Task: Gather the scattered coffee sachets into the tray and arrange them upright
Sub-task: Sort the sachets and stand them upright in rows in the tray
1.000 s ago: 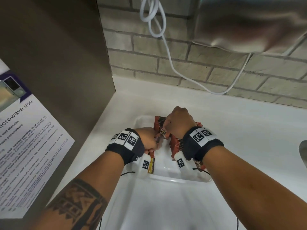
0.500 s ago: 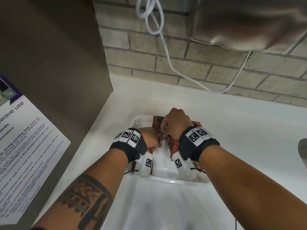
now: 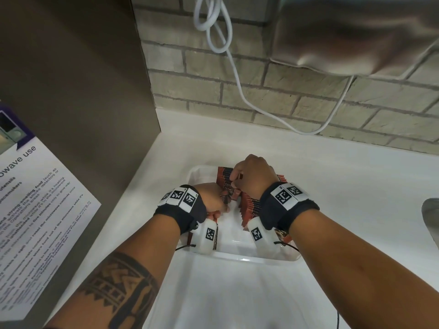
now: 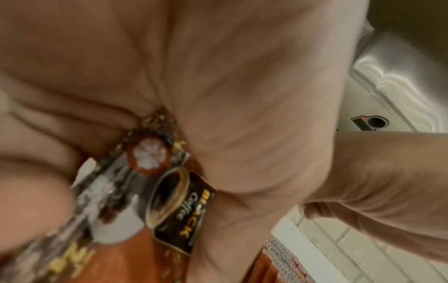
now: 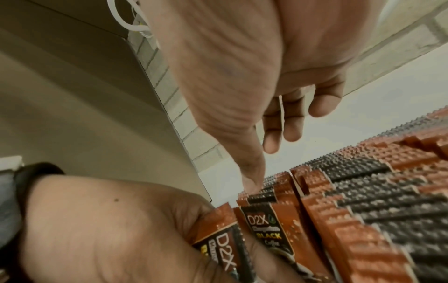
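A white tray sits on the counter. Along its right side stands a row of red and black coffee sachets, upright and packed together. My left hand grips a small bunch of sachets beside the row's near left end. My right hand hovers over the row's far end. Its thumb presses down on the sachet tops, and its fingers hang loosely curled and hold nothing. The wrist cameras hide the tray's near corners.
A brown cabinet panel with a microwave-use notice stands close on the left. The brick wall behind has a white cable hanging, under a steel appliance. A sink edge is at the far right.
Little differs. My left hand with its sachets has edged closer to the row. My right hand has stayed on the sachet tops.
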### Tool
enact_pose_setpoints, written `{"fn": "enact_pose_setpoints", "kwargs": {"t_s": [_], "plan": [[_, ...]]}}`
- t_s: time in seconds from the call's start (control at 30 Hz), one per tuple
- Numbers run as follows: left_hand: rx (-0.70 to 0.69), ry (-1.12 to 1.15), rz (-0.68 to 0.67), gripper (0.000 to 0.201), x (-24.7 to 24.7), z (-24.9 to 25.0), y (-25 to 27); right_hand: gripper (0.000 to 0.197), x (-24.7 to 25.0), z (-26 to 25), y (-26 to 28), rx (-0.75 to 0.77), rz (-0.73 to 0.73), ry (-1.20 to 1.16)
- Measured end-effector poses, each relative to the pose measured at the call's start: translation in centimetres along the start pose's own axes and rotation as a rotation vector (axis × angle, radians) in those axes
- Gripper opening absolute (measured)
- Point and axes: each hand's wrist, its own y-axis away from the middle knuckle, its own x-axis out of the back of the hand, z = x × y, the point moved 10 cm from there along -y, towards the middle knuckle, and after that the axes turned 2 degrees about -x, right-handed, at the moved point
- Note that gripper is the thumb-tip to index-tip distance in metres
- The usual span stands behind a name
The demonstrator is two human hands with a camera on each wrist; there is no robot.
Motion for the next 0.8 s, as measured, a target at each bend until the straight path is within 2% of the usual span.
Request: {"fn": "enact_pose_setpoints", "kwargs": {"t_s": [0.17, 0.3, 0.43, 0.6, 0.7, 0.8], "plan": [[-0.002, 0.051, 0.007, 0.021, 0.4, -0.1, 0.5, 0.017, 1.0, -0.2, 0.3, 0.016, 0.056, -0.038], [-0.023, 0.1, -0.011, 0.011, 0.3, 0.4, 0.7, 0.011, 0.7, -0.2, 0.5, 0.02, 0.025, -0.012], [-0.033, 0.147, -0.01, 0.014, 0.2, 1.0, 1.0, 0.01, 0.4, 0.4, 0.9, -0.003, 0.021, -0.006], [-0.015, 0.18, -0.018, 0.005, -0.1, 1.0, 1.3, 0.015, 0.7, 1.0, 1.0, -0.018, 0.044, -0.061], [-0.01, 0.191, -0.016, 0.024, 0.0, 0.8, 1.3, 0.014, 0.8, 1.3, 0.9, -0.013, 0.048, -0.058], [-0.016, 0.207, -0.014, 0.026, 0.0, 0.7, 1.3, 0.018, 0.8, 1.3, 0.9, -0.003, 0.054, -0.054]]}}
